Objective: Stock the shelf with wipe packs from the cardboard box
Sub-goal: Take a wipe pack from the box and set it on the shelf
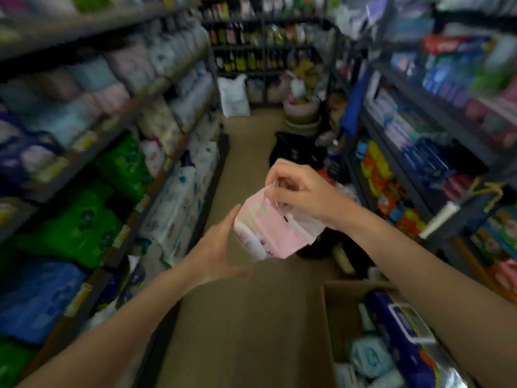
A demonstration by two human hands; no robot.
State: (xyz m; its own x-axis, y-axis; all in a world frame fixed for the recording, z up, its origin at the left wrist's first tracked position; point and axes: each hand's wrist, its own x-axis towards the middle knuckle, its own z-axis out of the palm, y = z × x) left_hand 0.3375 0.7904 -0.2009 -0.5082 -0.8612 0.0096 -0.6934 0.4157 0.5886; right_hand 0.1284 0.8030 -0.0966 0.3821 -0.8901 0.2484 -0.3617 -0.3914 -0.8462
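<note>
Tall metal shelves (117, 141) packed with soft plastic-wrapped bundles line the left of the aisle. A brown cardboard box (340, 309) at lower right holds glossy blue and pale wipe packs (397, 329). In mid-air over the floor, a pink, soft-film wipe pack (268, 231) hangs tilted; the right hand (296, 189) pinches its top edge, the left hand (218, 247) presses its side, fingers straight.

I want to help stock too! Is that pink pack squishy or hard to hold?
Probably squishy: the pink pack looks like soft plastic wrap. It seems light, since the right hand pinches it by just its top edge. It may be a bit slippery, so the left hand steadies its side.
</note>
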